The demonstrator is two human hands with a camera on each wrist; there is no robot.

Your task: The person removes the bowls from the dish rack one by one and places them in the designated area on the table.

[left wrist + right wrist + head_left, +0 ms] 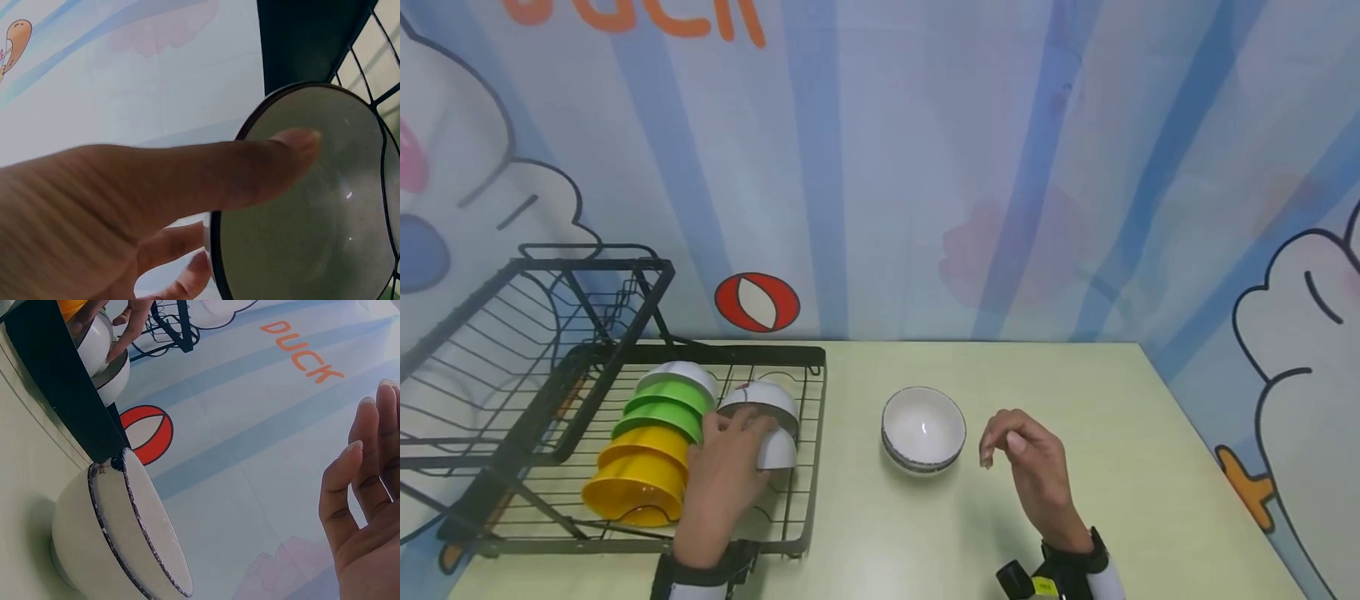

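Note:
My left hand [726, 479] is over the dish rack and grips a white bowl [767, 395] with a dark rim. In the left wrist view its thumb lies inside the white bowl [300, 231], with other fingers behind the rim. A second white bowl [778, 451] leans just in front of the gripped one. On the table, one white bowl sits inside another as a stack [922, 427], right of the rack. To the right of that stack my right hand [1030, 467] hovers, fingers loosely bent and holding nothing; the right wrist view shows its fingers [337, 500] apart from the stack [119, 531].
The black wire rack [812, 500] fills the table's left side, with a raised tier [655, 292] at its left. Yellow bowls [640, 487], green bowls [666, 408] and a white bowl [681, 373] stand in a row inside. A printed curtain [887, 183] hangs behind the table [1060, 375].

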